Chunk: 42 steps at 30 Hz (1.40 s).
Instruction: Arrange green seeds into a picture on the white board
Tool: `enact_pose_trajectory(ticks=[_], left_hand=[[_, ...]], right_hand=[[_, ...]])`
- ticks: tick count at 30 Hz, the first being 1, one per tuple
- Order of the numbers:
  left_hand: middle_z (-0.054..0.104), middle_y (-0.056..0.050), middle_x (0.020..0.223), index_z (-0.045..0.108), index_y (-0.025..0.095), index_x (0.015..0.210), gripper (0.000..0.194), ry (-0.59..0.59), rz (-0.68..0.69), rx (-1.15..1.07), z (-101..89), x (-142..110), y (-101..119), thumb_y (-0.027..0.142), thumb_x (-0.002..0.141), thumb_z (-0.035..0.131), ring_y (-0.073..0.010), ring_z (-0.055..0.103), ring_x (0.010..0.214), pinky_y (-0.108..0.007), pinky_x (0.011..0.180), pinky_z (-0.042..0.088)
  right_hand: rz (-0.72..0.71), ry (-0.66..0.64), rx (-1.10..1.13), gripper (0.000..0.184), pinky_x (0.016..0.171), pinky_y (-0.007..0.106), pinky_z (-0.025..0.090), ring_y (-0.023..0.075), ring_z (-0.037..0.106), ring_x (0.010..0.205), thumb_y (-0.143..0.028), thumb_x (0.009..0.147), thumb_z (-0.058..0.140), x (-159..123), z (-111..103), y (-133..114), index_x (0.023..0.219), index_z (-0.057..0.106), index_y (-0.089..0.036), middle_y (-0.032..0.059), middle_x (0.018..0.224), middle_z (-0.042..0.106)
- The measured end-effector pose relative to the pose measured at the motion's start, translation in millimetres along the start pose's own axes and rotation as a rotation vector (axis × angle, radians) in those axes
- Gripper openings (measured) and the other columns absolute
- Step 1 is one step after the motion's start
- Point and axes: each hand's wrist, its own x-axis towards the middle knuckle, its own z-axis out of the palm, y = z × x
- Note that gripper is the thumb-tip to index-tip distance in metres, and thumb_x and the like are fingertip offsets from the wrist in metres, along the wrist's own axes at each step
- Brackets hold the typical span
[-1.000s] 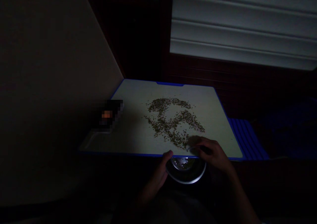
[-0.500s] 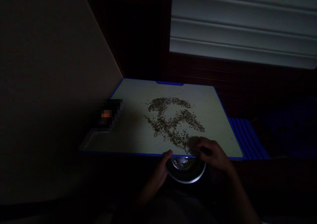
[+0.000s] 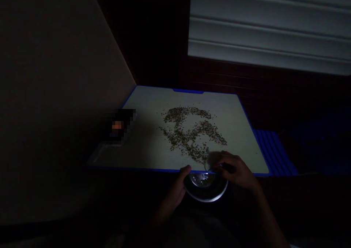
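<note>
Along the near edge of the pale board (image 3: 242,134), left hand (image 3: 181,182) grips the bowl (image 3: 210,200) by its side; right hand (image 3: 237,169) pinches a thin tool (image 3: 216,165). Dark grains (image 3: 189,136) scattered mid-board, some inside bowl.

1. Left hand (image 3: 181,186): thumb (image 3: 187,169) pointing up, the rest hard to make out in shadow.
2. Right hand (image 3: 236,169): fingers (image 3: 229,159) bent, drawn together in a pinch.
3. Both forearms (image 3: 267,207) slant inward from below.
</note>
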Motion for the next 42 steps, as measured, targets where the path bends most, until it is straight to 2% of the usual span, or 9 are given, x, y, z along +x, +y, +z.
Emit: enact_pose_trajectory(ticks=[5,11,17,29,33,38,42], left_hand=[[0.083,-0.005,0.089,0.080,0.017,0.094,0.039,-0.008,0.009,-0.004,1.4,-0.4,0.3,0.049,0.074,0.092,-0.0290,0.077,0.091,-0.040,0.090,0.055],[0.086,-0.009,0.104,0.081,0.017,0.100,0.044,-0.019,0.037,-0.017,3.6,-2.2,2.1,0.050,0.074,0.092,-0.0330,0.077,0.107,-0.043,0.102,0.054],[0.086,-0.011,0.106,0.081,0.014,0.104,0.045,-0.031,0.029,-0.016,4.9,-3.6,3.4,0.049,0.076,0.091,-0.0351,0.076,0.115,-0.046,0.109,0.051],[0.085,-0.006,0.095,0.080,0.018,0.094,0.042,0.005,0.025,-0.020,5.3,-0.8,2.0,0.049,0.070,0.094,-0.0311,0.078,0.101,-0.044,0.103,0.053],[0.085,-0.007,0.094,0.080,0.017,0.091,0.042,0.006,0.023,-0.017,6.4,-1.6,3.2,0.049,0.068,0.095,-0.0341,0.078,0.103,-0.046,0.103,0.054],[0.086,-0.008,0.099,0.081,0.017,0.094,0.042,-0.008,0.033,-0.024,5.9,-1.3,3.0,0.048,0.070,0.095,-0.0352,0.075,0.116,-0.046,0.111,0.049],[0.086,-0.009,0.100,0.081,0.017,0.096,0.041,-0.009,0.030,-0.023,5.0,-0.8,2.5,0.048,0.072,0.094,-0.0363,0.075,0.116,-0.048,0.110,0.050]], right_hand=[[0.005,0.003,0.002,0.013,0.081,0.036,0.057,0.0217,0.072,0.090,-0.019,0.092,0.067,0.9,2.1,-1.4,0.098,0.076,-0.026,0.0042,0.093,0.079],[0.066,0.058,-0.015,0.014,0.081,0.035,0.060,0.0198,0.075,0.091,-0.030,0.100,0.065,1.5,5.6,-0.8,0.107,0.077,-0.026,0.0046,0.101,0.080],[0.070,0.089,-0.035,0.016,0.081,0.034,0.060,0.0193,0.075,0.092,-0.030,0.100,0.065,1.8,5.8,0.1,0.110,0.077,-0.026,0.0045,0.101,0.079],[0.032,0.052,-0.017,0.015,0.086,0.037,0.060,0.0207,0.075,0.098,-0.031,0.102,0.065,5.3,4.7,-2.6,0.110,0.077,-0.028,0.0048,0.104,0.079],[0.021,0.053,-0.007,0.013,0.080,0.034,0.060,0.0196,0.074,0.090,-0.029,0.101,0.066,3.9,3.6,-2.5,0.106,0.077,-0.026,0.0048,0.096,0.078],[0.010,0.065,0.012,0.014,0.081,0.035,0.060,0.0205,0.075,0.092,-0.026,0.099,0.065,2.0,2.7,-1.9,0.107,0.077,-0.026,0.0052,0.099,0.079],[0.020,0.059,0.008,0.014,0.081,0.035,0.060,0.0206,0.076,0.092,-0.026,0.097,0.067,2.4,3.9,-1.1,0.105,0.079,-0.026,0.0041,0.098,0.080]])
